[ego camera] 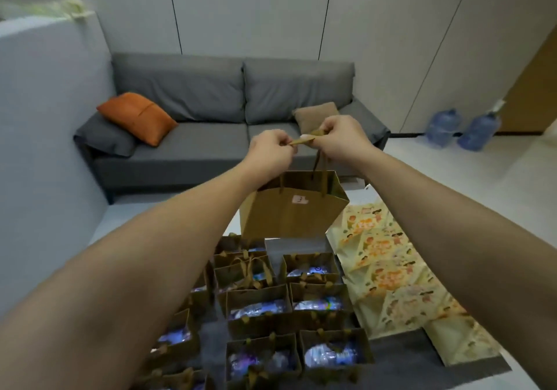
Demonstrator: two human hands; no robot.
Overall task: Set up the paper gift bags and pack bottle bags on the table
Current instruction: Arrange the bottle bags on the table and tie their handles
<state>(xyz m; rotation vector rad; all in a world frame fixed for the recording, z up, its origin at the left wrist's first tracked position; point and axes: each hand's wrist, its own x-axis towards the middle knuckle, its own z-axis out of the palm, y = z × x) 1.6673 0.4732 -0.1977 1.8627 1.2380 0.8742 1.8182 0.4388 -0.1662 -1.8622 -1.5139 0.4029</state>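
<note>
Pinched between the curled fingers of our left hand (269, 148) and our right hand (339, 138), the flat brown ribbon handles (304, 140) of a brown kraft-paper gift bag (291, 212) are drawn up and gathered at one point. We hold this bag in the air above the far end of the grey table (401, 356), its mouth open and a small white label (300, 199) on its near face. Below it stand rows of similar open brown paper bags (262, 308), most showing shiny clear-wrapped contents (330, 355); beside them on our right lie flat cream printed paper bags with cartoon figures (388, 272). We judge the held bag light, since it hangs square without sagging, though its inside is hidden from us. Its paper walls are stiff but crease easily, so we take hold at the handles or the folded rim, not the panels. Set down, it should stand on its flat base if lowered level into the free gap at the far row.
</note>
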